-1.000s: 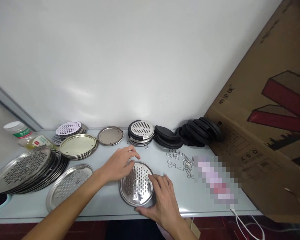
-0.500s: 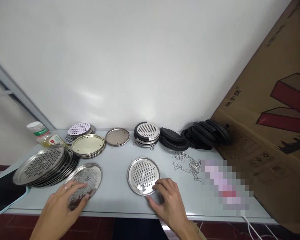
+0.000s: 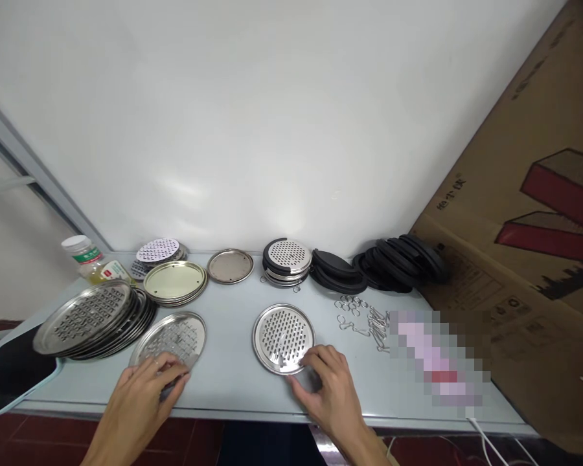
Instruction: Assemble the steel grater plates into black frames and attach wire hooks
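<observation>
Near the table's front, my left hand (image 3: 143, 395) is closed with thumb and fingers together at the near right edge of a round metal grater plate (image 3: 179, 333). This plate is tilted, and my fingers hide its near part. My right hand (image 3: 328, 385) pinches the lower right rim of a second round grater plate (image 3: 282, 336), its rough holes facing up, at the middle of the table. To the left leans a stack of similar grater plates (image 3: 85, 317).
Behind are pale round lids (image 3: 175, 279), a single metal disc (image 3: 230, 266), a black-rimmed grater stack (image 3: 287, 255), and black rings (image 3: 337, 272). Small metal rings and hooks (image 3: 352, 304) lie at right. A phone (image 3: 22, 372), a bottle (image 3: 85, 255) and a large cardboard box (image 3: 490, 259) flank these.
My left hand has slid right and its fingers have drawn together at the left plate's near edge. The right hand keeps its pinch. The view has shifted slightly.
</observation>
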`<action>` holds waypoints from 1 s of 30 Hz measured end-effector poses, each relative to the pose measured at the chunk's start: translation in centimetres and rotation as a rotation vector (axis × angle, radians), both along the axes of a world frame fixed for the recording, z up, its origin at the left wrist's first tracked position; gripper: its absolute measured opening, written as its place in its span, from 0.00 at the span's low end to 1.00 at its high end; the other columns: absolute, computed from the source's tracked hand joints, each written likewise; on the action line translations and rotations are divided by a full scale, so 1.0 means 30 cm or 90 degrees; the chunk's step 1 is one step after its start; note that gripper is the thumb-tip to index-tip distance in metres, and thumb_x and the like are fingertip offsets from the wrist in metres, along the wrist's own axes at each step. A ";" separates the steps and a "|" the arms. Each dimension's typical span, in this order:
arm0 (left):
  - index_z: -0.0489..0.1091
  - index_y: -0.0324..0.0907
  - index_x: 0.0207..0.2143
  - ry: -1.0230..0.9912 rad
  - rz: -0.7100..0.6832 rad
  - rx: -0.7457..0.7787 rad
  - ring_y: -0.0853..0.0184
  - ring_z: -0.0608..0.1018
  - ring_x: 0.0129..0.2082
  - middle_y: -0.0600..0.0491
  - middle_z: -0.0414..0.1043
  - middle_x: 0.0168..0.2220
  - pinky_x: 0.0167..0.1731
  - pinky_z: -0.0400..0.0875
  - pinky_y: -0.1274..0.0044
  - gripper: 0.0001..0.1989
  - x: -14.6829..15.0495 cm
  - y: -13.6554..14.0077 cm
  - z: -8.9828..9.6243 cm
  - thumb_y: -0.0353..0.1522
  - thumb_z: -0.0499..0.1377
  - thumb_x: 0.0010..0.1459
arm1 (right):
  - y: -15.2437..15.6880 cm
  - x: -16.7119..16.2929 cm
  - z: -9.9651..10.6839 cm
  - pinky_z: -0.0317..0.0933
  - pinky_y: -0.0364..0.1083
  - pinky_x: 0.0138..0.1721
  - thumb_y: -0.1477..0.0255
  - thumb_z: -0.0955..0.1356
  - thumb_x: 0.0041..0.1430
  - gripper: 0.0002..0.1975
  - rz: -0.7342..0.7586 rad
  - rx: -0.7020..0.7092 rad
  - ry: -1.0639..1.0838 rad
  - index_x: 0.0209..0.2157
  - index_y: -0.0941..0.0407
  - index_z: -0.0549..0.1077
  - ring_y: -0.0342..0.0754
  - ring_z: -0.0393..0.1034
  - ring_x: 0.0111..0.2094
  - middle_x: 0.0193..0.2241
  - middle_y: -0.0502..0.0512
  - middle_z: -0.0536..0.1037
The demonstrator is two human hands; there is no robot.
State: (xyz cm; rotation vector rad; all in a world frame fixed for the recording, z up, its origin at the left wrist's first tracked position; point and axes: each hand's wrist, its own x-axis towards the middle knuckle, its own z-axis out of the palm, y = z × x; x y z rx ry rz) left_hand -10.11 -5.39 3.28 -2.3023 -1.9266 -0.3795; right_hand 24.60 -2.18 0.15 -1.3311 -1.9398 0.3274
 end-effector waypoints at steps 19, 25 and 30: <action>0.73 0.43 0.34 -0.803 0.110 -0.060 0.67 0.74 0.28 0.55 0.72 0.27 0.28 0.69 0.79 0.17 0.359 0.023 0.151 0.47 0.60 0.57 | -0.012 0.039 -0.004 0.63 0.53 0.46 0.65 0.68 0.58 0.21 0.106 -0.052 0.198 0.53 0.54 0.67 0.56 0.68 0.44 0.43 0.58 0.73; 0.73 0.39 0.42 -0.880 0.064 -0.203 0.63 0.79 0.36 0.47 0.77 0.38 0.39 0.74 0.74 0.21 0.492 0.179 0.029 0.48 0.55 0.62 | 0.030 0.048 0.039 0.67 0.50 0.43 0.60 0.64 0.65 0.16 0.088 -0.249 0.459 0.49 0.54 0.71 0.51 0.69 0.35 0.36 0.54 0.76; 0.73 0.39 0.47 -0.718 0.068 -0.146 0.62 0.79 0.34 0.47 0.77 0.38 0.38 0.74 0.72 0.25 0.482 0.258 -0.027 0.49 0.59 0.57 | 0.109 0.055 0.039 0.65 0.46 0.28 0.58 0.67 0.60 0.28 0.017 -0.340 0.483 0.59 0.56 0.65 0.45 0.65 0.24 0.33 0.52 0.74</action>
